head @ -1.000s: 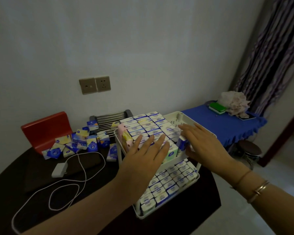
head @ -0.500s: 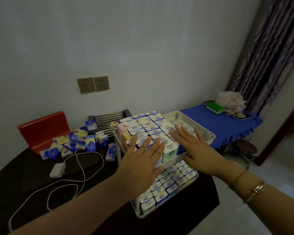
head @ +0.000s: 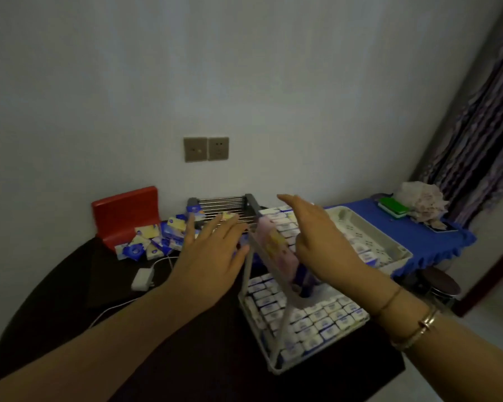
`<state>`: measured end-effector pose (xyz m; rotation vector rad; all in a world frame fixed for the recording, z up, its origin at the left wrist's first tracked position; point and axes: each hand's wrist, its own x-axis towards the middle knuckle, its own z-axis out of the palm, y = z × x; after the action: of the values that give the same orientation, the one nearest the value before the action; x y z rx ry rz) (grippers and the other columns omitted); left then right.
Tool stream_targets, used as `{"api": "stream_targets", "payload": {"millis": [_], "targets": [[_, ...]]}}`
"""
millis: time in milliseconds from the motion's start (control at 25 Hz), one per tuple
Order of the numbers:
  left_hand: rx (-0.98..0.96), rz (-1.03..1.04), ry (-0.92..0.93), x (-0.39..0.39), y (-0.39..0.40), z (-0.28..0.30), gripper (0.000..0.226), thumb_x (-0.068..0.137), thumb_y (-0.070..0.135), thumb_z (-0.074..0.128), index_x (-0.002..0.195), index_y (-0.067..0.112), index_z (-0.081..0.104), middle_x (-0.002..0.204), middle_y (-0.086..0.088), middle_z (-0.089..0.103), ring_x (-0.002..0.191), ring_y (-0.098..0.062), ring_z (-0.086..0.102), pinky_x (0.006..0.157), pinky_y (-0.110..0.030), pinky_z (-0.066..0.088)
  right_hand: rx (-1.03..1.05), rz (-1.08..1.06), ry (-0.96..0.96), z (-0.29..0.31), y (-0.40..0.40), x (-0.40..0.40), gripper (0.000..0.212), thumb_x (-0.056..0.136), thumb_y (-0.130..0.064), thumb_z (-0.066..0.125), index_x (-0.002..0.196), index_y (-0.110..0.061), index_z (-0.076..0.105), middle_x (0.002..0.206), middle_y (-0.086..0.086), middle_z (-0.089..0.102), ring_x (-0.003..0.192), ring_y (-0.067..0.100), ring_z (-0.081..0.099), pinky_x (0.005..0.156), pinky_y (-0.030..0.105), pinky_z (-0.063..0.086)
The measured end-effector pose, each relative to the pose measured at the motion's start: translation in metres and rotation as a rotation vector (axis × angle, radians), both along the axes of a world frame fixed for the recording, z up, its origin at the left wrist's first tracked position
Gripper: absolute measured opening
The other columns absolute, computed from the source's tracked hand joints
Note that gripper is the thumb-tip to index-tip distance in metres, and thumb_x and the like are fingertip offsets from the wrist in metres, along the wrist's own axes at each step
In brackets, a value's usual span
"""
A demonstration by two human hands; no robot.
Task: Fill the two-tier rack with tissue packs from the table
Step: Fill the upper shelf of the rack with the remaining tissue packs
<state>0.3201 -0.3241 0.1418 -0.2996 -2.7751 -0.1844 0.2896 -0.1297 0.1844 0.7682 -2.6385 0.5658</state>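
The loose tissue packs [head: 157, 242] are heaped left of the rack [head: 325, 285], beyond the left hand [head: 212, 256]. That nearer hand is spread flat, empty; the right hand [head: 317, 236] is likewise released over the rack's top tier

A dark brown round-edged table [head: 70, 291] stands against the wall. On it, at the right, sits a white plastic 2-tier rack [head: 401, 250], both tiers packed with rows of tissue packs. Toward the back left lies a loose pile of blue, white and yellow tissue packs [head: 154, 242], next to a red plastic folded stand [head: 125, 210]. Behind the pile rests a grey-framed rack of steel rods [head: 224, 204]. A white charger block [head: 142, 279] with its white cable [head: 111, 309] lies near the middle left.
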Motion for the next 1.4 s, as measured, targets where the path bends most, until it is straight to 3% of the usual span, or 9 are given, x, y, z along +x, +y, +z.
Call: {"api": "stream_targets", "payload": {"millis": [80,160,240,400,600,840,1000,1240,1400], "targets": [[0.048,0.049,-0.003,0.014,-0.045,-0.013,0.058,0.094,0.049,0.017,0.141,0.025,0.04,0.15,0.001,0.038,0.141,-0.021,0.029,0.115,-0.057,0.009,0.006,0.081,0.037,-0.013,-0.054,-0.002,0.059,0.08,-0.011,0.045,0.139,-0.017,0.039,0.133,0.007,0.051,0.124,0.027,0.045,0.106,0.038,0.034],[0.04,0.09,-0.011,0.027,-0.088,-0.027,0.055,0.091,0.045,0.024,0.13,0.021,0.055,0.138,-0.003,0.053,0.13,-0.026,0.046,0.109,-0.06,0.02,0.024,0.11,0.026,-0.031,-0.1,-0.004,0.062,0.079,-0.007,0.051,0.139,-0.016,0.039,0.129,0.005,0.053,0.118,0.024,0.049,0.101,0.032,0.035],[0.052,0.171,-0.094,0.036,-0.123,-0.04,0.042,0.096,0.039,0.035,0.132,0.024,0.051,0.142,0.002,0.047,0.135,-0.021,0.039,0.112,-0.057,0.014,0.041,0.127,-0.043,-0.048,-0.136,-0.006,0.06,0.083,-0.007,0.051,0.14,-0.018,0.036,0.131,0.004,0.051,0.12,0.021,0.047,0.101,0.029,0.034],[0.149,0.335,-0.236,0.032,-0.187,-0.068,0.04,0.098,0.036,0.037,0.137,0.028,0.041,0.15,0.007,0.031,0.142,-0.015,0.022,0.116,-0.054,0.002,0.073,0.116,-0.227,-0.081,-0.188,-0.029,0.052,0.089,-0.011,0.051,0.138,-0.021,0.036,0.129,0.004,0.052,0.115,0.019,0.051,0.096,0.032,0.043],[0.291,0.469,-0.301,-0.002,-0.237,-0.104,0.038,0.097,0.035,0.042,0.134,0.027,0.042,0.144,0.007,0.04,0.136,-0.014,0.033,0.117,-0.052,0.006,0.133,0.047,-0.37,-0.122,-0.225,-0.084,0.044,0.09,-0.012,0.05,0.133,-0.019,0.041,0.123,0.007,0.055,0.107,0.021,0.055,0.088,0.037,0.049],[0.461,0.519,-0.329,-0.096,-0.273,-0.149,0.044,0.091,0.031,0.054,0.132,0.023,0.042,0.13,0.0,0.052,0.121,-0.019,0.05,0.112,-0.049,0.027,0.183,-0.002,-0.441,-0.181,-0.269,-0.177,0.042,0.088,-0.01,0.052,0.129,-0.016,0.046,0.126,0.01,0.052,0.117,0.026,0.048,0.096,0.038,0.045],[0.587,0.471,-0.272,-0.166,-0.282,-0.188,0.049,0.084,0.022,0.064,0.128,0.02,0.044,0.122,-0.003,0.056,0.111,-0.023,0.056,0.095,-0.044,0.045,0.24,-0.03,-0.356,-0.228,-0.291,-0.233,0.046,0.089,-0.016,0.052,0.134,-0.016,0.042,0.129,0.01,0.047,0.117,0.028,0.044,0.095,0.038,0.044],[0.552,0.492,-0.283,-0.225,-0.278,-0.24,0.06,0.082,0.018,0.066,0.135,0.023,0.038,0.136,0.0,0.043,0.126,-0.021,0.039,0.1,-0.037,0.043,0.256,0.097,-0.218,-0.279,-0.321,-0.296,0.052,0.087,-0.017,0.056,0.135,-0.006,0.041,0.138,0.018,0.044,0.126,0.033,0.043,0.101,0.041,0.04],[0.444,0.496,-0.235,-0.238,-0.278,-0.253,0.047,0.08,0.018,0.068,0.122,0.018,0.048,0.127,-0.004,0.042,0.114,-0.022,0.042,0.087,-0.033,0.045,0.213,0.069,-0.194,-0.296,-0.331,-0.306,0.051,0.086,-0.025,0.061,0.13,-0.005,0.046,0.123,0.016,0.056,0.111,0.032,0.055,0.089,0.041,0.048]]}}
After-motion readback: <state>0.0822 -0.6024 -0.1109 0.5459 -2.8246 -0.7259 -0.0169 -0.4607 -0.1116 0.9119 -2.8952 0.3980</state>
